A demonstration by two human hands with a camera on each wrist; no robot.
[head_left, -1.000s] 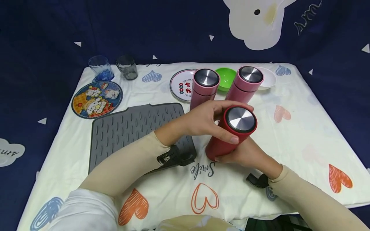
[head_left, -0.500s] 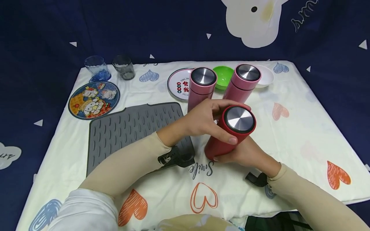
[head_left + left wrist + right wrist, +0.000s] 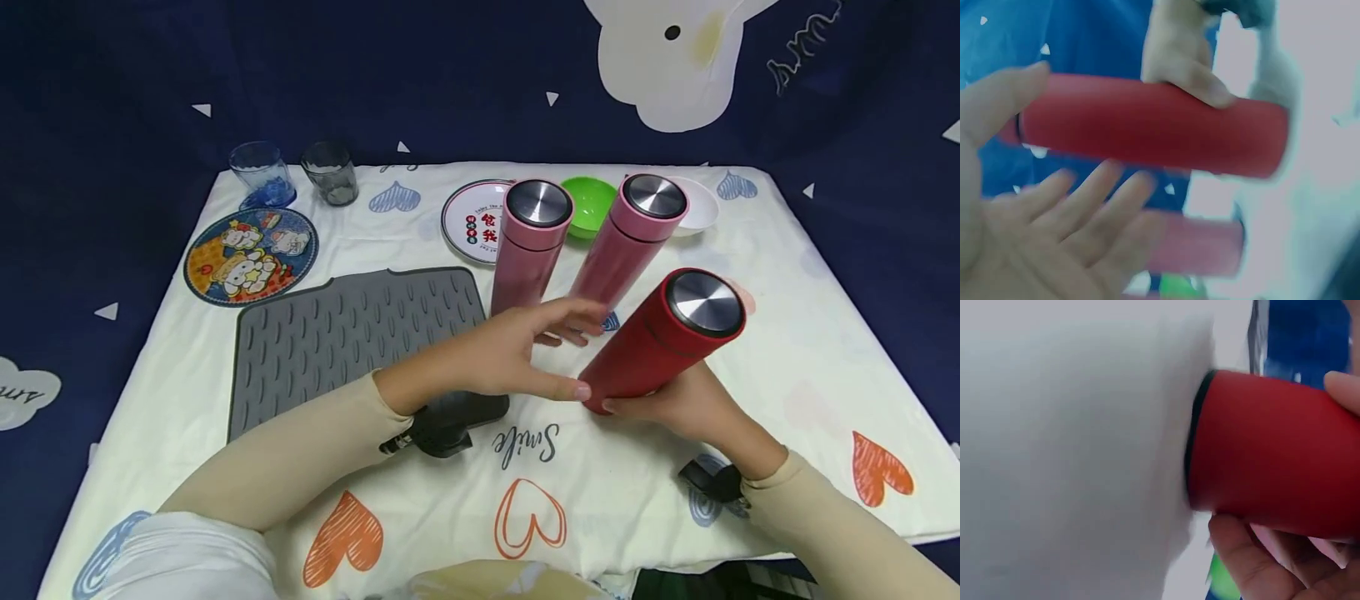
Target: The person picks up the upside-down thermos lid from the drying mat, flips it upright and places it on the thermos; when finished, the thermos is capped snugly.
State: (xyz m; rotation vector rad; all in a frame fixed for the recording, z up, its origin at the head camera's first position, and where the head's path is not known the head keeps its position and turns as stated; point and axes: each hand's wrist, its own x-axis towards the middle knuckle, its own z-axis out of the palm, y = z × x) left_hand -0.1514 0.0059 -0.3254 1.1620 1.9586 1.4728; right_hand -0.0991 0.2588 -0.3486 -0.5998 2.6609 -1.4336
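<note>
A red thermos (image 3: 637,358) with a steel-topped lid leans right in the head view. My right hand (image 3: 686,404) grips it low on its body; in the right wrist view the fingers (image 3: 1241,556) curl under it near the base. My left hand (image 3: 502,354) is beside the red thermos on its left, fingers spread and curled round nothing. Its thumb tip overlaps the thermos's lower side in the head view; whether it touches, I cannot tell. Just behind stand two pink thermoses, the left one (image 3: 528,258) and the right one (image 3: 618,250), whose base the left fingers partly hide.
A grey ridged mat (image 3: 352,333) lies under and left of my left forearm. Further back are a cartoon-printed plate (image 3: 251,257), a blue glass (image 3: 264,175), a grey glass (image 3: 330,173), a white lettered plate (image 3: 468,221), a green bowl (image 3: 588,207) and a white bowl (image 3: 699,208).
My left hand has let go of the upper red thermos and drawn slightly left and down. My right hand has moved right with the thermos, which tilts more.
</note>
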